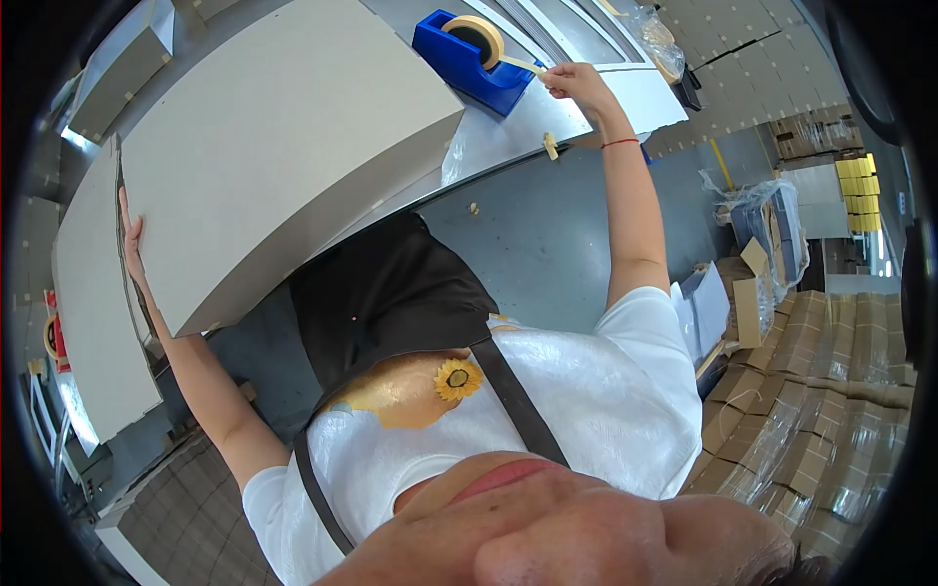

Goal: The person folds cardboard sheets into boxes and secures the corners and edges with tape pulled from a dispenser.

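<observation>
My right hand (575, 82) is closed, pinching the end of a pale tape strip (523, 64) that runs from a tape roll (473, 41) in a blue dispenser (501, 95). A large grey-white cardboard box (293, 127) lies on the bench, left of the dispenser. At the left edge of this box, my left hand (133, 239) rests with its fingers stretched out, in the narrow gap beside another pale cardboard piece (93, 303). Part of that hand is hidden by the cardboard.
A small piece of tape (550, 146) hangs at the bench edge (508, 161). Stacked brown cartons (811, 420) stand at the lower right, with an open carton (752, 293) above them. A red tape dispenser (61, 342) is at the far left.
</observation>
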Tool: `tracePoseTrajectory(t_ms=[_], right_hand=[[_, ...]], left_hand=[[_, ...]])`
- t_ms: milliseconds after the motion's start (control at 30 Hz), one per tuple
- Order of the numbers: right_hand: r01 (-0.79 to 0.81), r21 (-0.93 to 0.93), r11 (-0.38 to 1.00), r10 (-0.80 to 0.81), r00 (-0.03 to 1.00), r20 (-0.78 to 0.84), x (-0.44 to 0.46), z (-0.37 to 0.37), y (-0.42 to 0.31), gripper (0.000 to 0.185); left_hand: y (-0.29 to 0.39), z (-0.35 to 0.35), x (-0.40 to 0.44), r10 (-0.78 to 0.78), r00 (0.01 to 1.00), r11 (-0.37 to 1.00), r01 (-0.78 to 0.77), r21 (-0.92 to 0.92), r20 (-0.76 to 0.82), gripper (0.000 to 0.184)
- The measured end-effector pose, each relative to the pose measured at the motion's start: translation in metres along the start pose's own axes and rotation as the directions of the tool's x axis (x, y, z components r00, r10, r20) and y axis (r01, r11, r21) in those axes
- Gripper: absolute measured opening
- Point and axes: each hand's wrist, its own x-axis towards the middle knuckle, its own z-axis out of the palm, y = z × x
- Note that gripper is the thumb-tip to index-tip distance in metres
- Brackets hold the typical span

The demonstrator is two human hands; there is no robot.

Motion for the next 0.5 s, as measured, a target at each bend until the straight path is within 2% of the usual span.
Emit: tracePoseTrajectory(t_ms=[33, 100, 133, 167, 267, 300, 333, 367, 400, 433, 500], right_hand=[[0.002, 0.0, 1.0, -0.002, 1.0, 0.002, 0.0, 0.004, 0.001, 0.024], [-0.012, 0.011, 1.0, 0.013, 0.994, -0.106, -0.003, 0.013, 0.002, 0.034], [0.046, 0.068, 0.997, -0.042, 0.997, -0.06, -0.003, 0.015, 0.005, 0.039], [0.047, 0.068, 0.997, -0.043, 0.998, -0.055, 0.0, 0.015, 0.01, 0.039], [0.231, -0.098, 0.968, -0.235, 0.971, -0.039, 0.013, 0.008, 0.028, 0.029], [0.226, -0.098, 0.969, -0.23, 0.973, -0.032, 0.014, 0.008, 0.032, 0.029], [0.243, -0.484, 0.841, -0.253, 0.966, 0.046, 0.014, 0.009, 0.036, 0.028], [0.248, -0.784, 0.569, -0.242, 0.962, 0.129, 0.013, 0.011, 0.041, 0.029], [0.17, -0.792, 0.587, -0.251, 0.968, 0.022, 0.01, 0.01, 0.04, 0.03], [0.151, -0.732, 0.664, -0.321, 0.942, -0.097, 0.003, 0.009, 0.021, 0.029], [0.261, -0.355, 0.898, -0.343, 0.92, -0.191, -0.012, 0.013, -0.023, 0.029]], left_hand=[[0.0, -0.001, 0.0, 0.001, 1.0, 1.0, -0.001, 0.002, -0.001, 0.064], [0.001, -0.001, -0.001, 0.001, 1.0, 1.0, -0.001, 0.004, -0.003, 0.064], [0.0, -0.001, -0.001, 0.001, 1.0, 1.0, -0.001, 0.0, -0.003, 0.064], [0.0, 0.0, -0.001, 0.003, 1.0, 1.0, -0.003, -0.003, -0.003, 0.064], [0.0, 0.001, -0.001, 0.007, 1.0, 1.0, -0.007, -0.013, -0.003, 0.063], [-0.001, 0.002, -0.001, 0.004, 1.0, 1.0, -0.004, -0.014, 0.0, 0.063], [-0.001, 0.003, -0.001, 0.005, 1.0, 1.0, -0.005, -0.012, 0.002, 0.063], [-0.001, 0.004, 0.001, 0.003, 1.0, 1.0, -0.003, -0.011, 0.001, 0.063], [0.0, 0.004, 0.002, 0.009, 1.0, 1.0, -0.009, -0.011, 0.003, 0.063], [0.0, 0.005, 0.002, 0.018, 1.0, 1.0, -0.017, -0.019, 0.004, 0.063], [-0.001, 0.005, -0.001, 0.022, 1.0, 0.999, -0.022, -0.023, -0.001, 0.063]])
